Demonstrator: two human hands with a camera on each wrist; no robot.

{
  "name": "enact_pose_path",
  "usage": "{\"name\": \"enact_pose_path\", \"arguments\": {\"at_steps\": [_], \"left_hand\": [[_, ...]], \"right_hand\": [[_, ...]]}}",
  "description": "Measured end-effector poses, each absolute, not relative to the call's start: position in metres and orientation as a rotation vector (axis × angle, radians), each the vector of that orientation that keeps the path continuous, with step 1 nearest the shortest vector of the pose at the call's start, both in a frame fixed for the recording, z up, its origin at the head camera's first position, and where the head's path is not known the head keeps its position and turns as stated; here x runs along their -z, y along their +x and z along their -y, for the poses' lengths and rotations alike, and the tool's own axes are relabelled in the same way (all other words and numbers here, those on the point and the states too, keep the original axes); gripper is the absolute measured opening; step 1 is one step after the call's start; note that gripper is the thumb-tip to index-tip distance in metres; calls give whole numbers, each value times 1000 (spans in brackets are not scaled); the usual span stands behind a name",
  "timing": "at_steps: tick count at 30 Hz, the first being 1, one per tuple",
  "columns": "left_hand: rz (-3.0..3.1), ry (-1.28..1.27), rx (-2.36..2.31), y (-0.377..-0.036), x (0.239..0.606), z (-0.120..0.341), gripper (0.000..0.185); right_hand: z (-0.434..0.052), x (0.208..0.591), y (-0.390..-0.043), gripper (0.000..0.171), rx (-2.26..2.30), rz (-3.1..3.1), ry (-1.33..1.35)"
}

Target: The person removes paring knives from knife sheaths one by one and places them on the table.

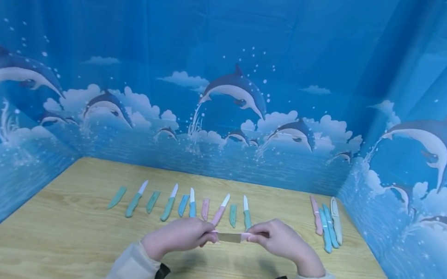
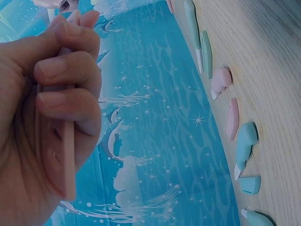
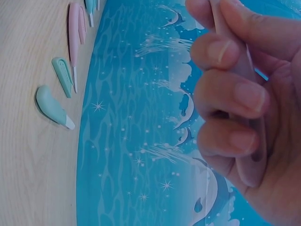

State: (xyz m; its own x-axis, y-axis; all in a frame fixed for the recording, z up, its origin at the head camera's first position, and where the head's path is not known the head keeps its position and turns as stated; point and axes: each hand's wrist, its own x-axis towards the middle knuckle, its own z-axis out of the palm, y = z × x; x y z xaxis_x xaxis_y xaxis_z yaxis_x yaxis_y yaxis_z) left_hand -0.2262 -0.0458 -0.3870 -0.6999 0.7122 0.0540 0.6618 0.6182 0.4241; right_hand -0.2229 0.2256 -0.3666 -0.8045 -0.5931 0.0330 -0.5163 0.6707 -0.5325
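Over the near half of the table my left hand (image 1: 184, 236) grips a pink knife sheath (image 2: 69, 160), its fingers curled round it in the left wrist view. My right hand (image 1: 277, 243) holds a pink knife by its handle (image 3: 254, 165), which runs along the palm under the curled fingers. Between the two hands the bare blade (image 1: 230, 237) points left, its tip end at the sheath in the left fingers. Most of the sheath is covered by the left hand in the head view.
Beyond the hands, unsheathed knives and loose sheaths lie in a row, among them a green knife (image 1: 133, 204), blue sheath (image 1: 183, 205) and pink sheath (image 1: 205, 209). Several sheathed knives, including a pink one (image 1: 316, 216), lie at the right. Dolphin-print curtains (image 1: 221, 158) border the wooden table (image 1: 72, 214).
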Motion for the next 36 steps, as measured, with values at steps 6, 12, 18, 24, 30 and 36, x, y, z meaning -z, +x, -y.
{"name": "enact_pose_path", "arguments": {"at_steps": [6,12,18,24,30,36], "left_hand": [[-2708,1154,-649,-227,386,46,25],[-2709,1147,-658,-228,385,47,25],[-2698,1144,-681,-229,384,48,27],[-2675,1131,-709,-229,382,49,25],[-2685,1117,-708,-229,382,50,25],[-2694,1114,-723,-229,383,51,26]], "right_hand": [[-227,366,-223,20,815,-2744,-905],[-230,365,-223,21,821,-2753,-908],[-233,363,-222,24,827,-2750,-900],[-238,358,-221,23,838,-2746,-883],[-241,359,-223,22,839,-2732,-890],[-250,359,-225,21,851,-2723,-873]]}}
